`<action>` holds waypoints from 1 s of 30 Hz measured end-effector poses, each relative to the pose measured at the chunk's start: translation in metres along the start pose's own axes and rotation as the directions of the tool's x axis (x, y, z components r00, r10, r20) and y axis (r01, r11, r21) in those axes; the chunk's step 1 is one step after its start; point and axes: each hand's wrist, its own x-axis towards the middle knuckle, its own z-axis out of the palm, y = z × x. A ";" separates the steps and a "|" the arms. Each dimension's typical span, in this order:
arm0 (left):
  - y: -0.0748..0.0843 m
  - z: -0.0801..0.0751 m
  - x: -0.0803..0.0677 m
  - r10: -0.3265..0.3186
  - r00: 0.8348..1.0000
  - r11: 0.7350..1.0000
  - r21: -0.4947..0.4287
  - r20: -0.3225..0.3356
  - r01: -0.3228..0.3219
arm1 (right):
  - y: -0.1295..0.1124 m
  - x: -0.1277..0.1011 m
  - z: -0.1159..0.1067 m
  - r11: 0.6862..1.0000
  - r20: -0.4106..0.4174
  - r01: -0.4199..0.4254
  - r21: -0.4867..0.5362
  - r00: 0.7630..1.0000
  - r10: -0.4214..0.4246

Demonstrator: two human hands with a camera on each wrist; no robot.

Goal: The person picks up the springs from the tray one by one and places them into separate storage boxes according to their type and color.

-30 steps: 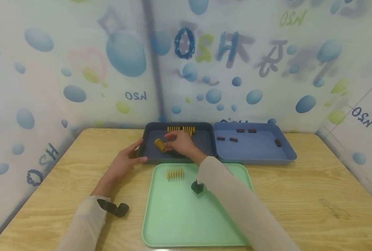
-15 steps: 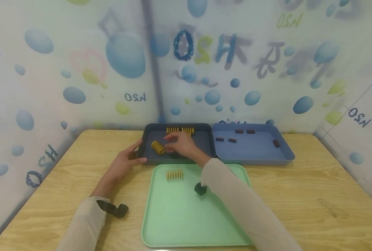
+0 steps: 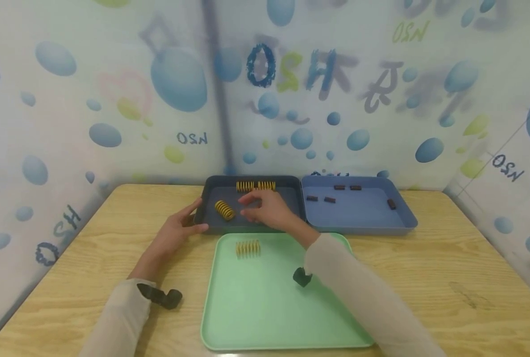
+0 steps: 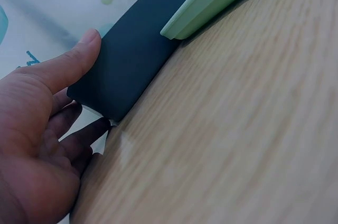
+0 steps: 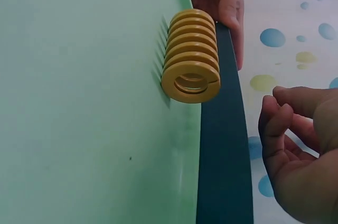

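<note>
Resting against the near left corner of the dark tray (image 3: 292, 208), the left hand (image 3: 175, 233) grips that corner: the thumb lies along the tray's outer wall and the other fingers curl round its end, as the left wrist view shows. The right hand (image 3: 267, 210) hovers over the middle of the same tray, its fingers loosely bent with thumb and forefinger drawn near each other, holding nothing that shows; the right wrist view has the fingertips apart and bare. Just left of that hand, a yellow spring (image 3: 224, 209) lies at a slant on the tray floor, near its left wall and not touched by either hand. Two more springs (image 3: 255, 186) lie end to end along the tray's far wall.

The dark tray stands at the far edge of the table (image 3: 448, 258), touching a blue tray (image 3: 359, 218) on its right. Small dark pieces (image 3: 320, 199) lie scattered in the blue tray, most toward its far left and one near its right wall. A green tray (image 3: 269, 307) sits just in front of both, at the near edge, with one spring (image 3: 248, 248) lying across its far left part, close to the rim.
</note>
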 end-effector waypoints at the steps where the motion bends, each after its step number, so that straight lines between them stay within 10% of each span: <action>1: 0.000 0.000 0.000 0.000 1.000 1.000 0.002 0.001 0.000 | 0.000 -0.003 -0.001 1.000 0.005 0.004 -0.005 1.000 -0.004; 30: 0.001 -0.001 -0.001 0.009 1.000 1.000 0.020 0.001 -0.009 | 0.011 -0.067 0.001 0.994 0.227 0.112 -0.001 0.968 -0.109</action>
